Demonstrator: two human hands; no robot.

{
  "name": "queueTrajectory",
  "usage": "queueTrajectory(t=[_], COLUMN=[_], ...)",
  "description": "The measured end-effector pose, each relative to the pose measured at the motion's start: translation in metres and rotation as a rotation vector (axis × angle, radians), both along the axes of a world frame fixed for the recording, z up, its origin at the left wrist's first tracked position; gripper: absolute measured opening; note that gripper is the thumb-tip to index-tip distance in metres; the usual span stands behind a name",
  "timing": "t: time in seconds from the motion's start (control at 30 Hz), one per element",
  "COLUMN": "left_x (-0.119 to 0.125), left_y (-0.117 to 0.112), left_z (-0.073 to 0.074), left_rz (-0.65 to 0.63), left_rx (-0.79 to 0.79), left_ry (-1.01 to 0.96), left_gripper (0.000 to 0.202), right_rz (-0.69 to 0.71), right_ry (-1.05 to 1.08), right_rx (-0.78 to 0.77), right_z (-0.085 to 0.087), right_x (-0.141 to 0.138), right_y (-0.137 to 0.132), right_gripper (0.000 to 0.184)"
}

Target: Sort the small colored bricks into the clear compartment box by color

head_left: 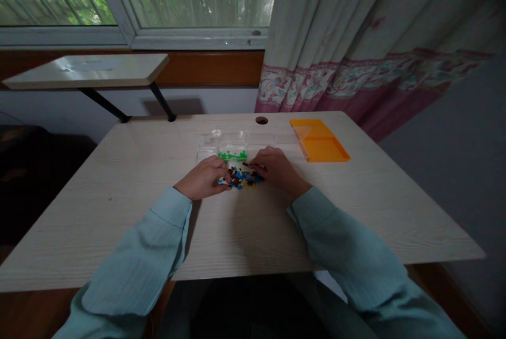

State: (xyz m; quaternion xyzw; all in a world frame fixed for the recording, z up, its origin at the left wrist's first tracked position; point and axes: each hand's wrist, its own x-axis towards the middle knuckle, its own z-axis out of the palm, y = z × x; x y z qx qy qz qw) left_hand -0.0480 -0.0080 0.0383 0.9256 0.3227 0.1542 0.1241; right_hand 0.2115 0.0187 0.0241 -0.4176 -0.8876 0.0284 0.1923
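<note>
Table: pale and wood-grained (375, 212); it carries everything here.
Clear box: divided into compartments (261, 139); it lies beyond both hands, its long side running left to right.
Orange tray: flat (324, 149); at the clear box's right end, the two overlapping in view.
Right hand: at the pile's right end (279, 167); its fingers pinch a slender dark item (253, 164).
Left hand: at the pile's left end (203, 176); fingertips curl in among the pieces; whether they grip one, I cannot tell.
Pile: mixed blue, brown and yellow pieces (239, 176); between the hands, longer left to right, both hands about equally near.
Green pieces: in a near compartment (233, 156); just beyond the pile.
Slender dark item: long axis roughly left to right; its free end points left, by that compartment's near right corner.
</note>
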Motion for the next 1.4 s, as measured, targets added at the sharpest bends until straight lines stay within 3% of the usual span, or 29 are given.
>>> queueTrajectory(t=[0.43,0.77,0.97,1.4], left_x=[0.01,0.007,0.002,0.01], left_y=[-0.006,-0.001,0.003,0.005], left_z=[0.002,-0.007,-0.01,-0.018], left_rz=[-0.007,-0.016,0.07,0.159], left_rx=[0.018,-0.002,0.0,0.078], left_ry=[0.006,-0.082,-0.202,-0.144], left_gripper=[0.01,0.013,0.017,0.018], right_rz=[0.022,0.015,0.016,0.083], right_ry=[0.013,0.006,0.006,-0.016], right_rx=[0.0,0.027,0.026,-0.024], right_z=[0.0,0.003,0.001,0.004], right_x=[0.0,0.0,0.0,-0.007], right_y=[0.001,-0.002,-0.001,-0.007], right_gripper=[0.013,0.013,0.013,0.013])
